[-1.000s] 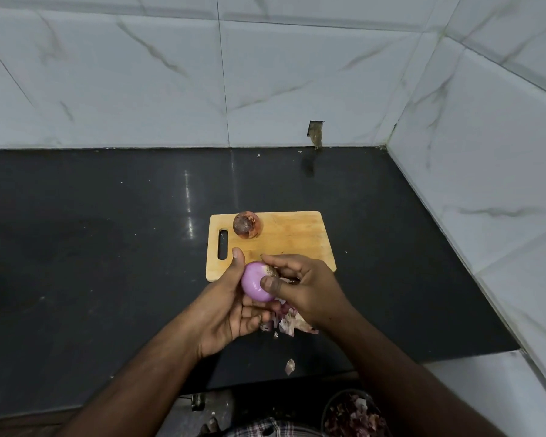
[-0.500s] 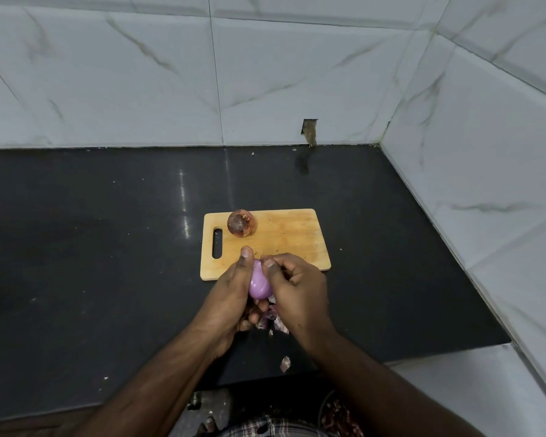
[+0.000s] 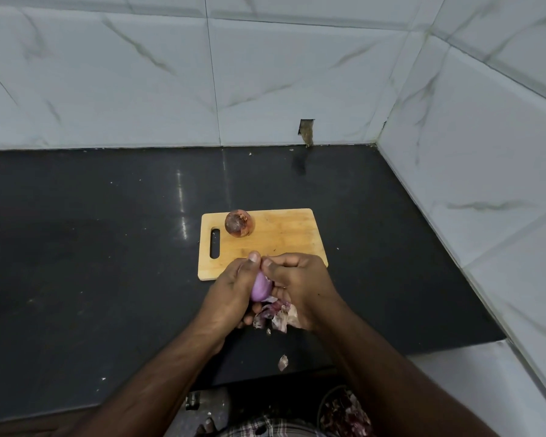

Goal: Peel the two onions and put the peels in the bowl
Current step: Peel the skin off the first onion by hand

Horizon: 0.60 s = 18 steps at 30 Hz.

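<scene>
Over the counter (image 3: 108, 263), both hands (image 3: 230, 294) (image 3: 300, 285) grip a mostly hidden onion (image 3: 260, 287).

We observed two bare forearms, with no sleeves, watch or bracelet on either. The left hand (image 3: 234, 288) and right hand (image 3: 300, 285) carried no gloves and no rings that we could make out; a short, plain nail showed on the left thumb. Well below the fingers, at the frame's bottom edge, we noted a checked garment (image 3: 265, 428) in dark and light plaid.
</scene>
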{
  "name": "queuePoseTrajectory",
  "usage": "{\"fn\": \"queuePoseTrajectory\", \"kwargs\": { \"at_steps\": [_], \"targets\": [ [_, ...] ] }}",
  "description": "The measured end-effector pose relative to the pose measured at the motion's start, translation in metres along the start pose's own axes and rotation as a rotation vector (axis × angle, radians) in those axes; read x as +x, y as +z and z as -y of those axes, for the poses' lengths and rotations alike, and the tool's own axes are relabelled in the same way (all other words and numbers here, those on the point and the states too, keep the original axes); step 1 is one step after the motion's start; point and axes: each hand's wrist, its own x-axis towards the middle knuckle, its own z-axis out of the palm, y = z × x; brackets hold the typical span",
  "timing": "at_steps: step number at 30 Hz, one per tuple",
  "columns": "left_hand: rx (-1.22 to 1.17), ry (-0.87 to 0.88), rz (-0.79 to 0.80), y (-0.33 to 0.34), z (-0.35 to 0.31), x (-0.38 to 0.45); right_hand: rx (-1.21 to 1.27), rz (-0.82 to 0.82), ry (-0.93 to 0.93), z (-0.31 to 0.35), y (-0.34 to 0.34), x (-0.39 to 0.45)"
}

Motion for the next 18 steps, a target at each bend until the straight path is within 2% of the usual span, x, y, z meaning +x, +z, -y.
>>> {"fn": "queuePoseTrajectory", "kwargs": {
  "at_steps": [4,6,11,18],
  "targets": [
    [0.068,0.038,-0.043,-0.001,0.006,0.001,0.121,-0.071,0.122,0.0,0.003,0.002],
    [0.043,0.026,0.003,-0.004,0.005,0.002,0.173,-0.104,0.154,-0.002,0.001,0.004],
    [0.113,0.054,0.078,-0.012,0.003,0.001,0.107,0.054,0.114,0.004,-0.003,-0.002],
    [0.071,0.113,0.083,-0.014,-0.003,0.004,0.154,-0.022,0.119,0.004,-0.002,-0.001]
  ]
}}
